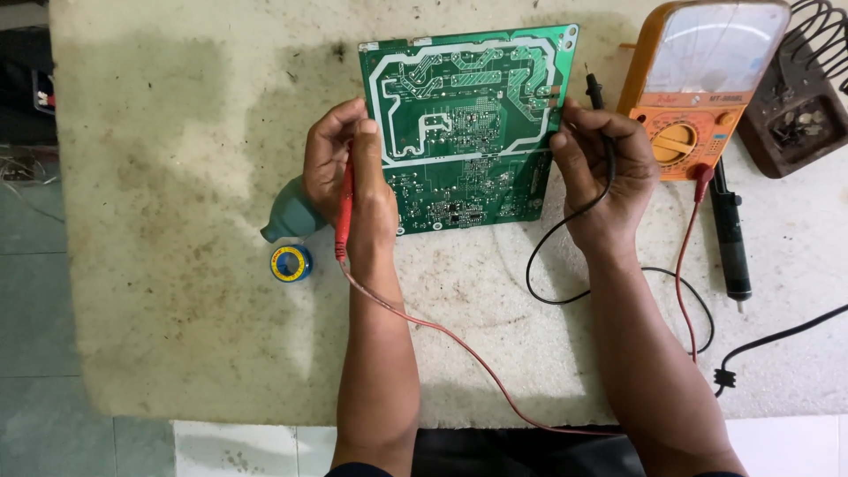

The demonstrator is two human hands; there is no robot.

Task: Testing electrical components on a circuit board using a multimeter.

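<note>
your left hand pinches the circuit board and red probe; right hand grips its opposite edge with the black probe. keep fingertips off the traces.

A green circuit board is held flat over the stained worktop, solder side up, with pale traces and white outlines across it; its 2 side edges are gripped. A red probe is laid along the left edge, its red lead trailing downward. A black probe is held at the right edge, tip pointing away.
</note>
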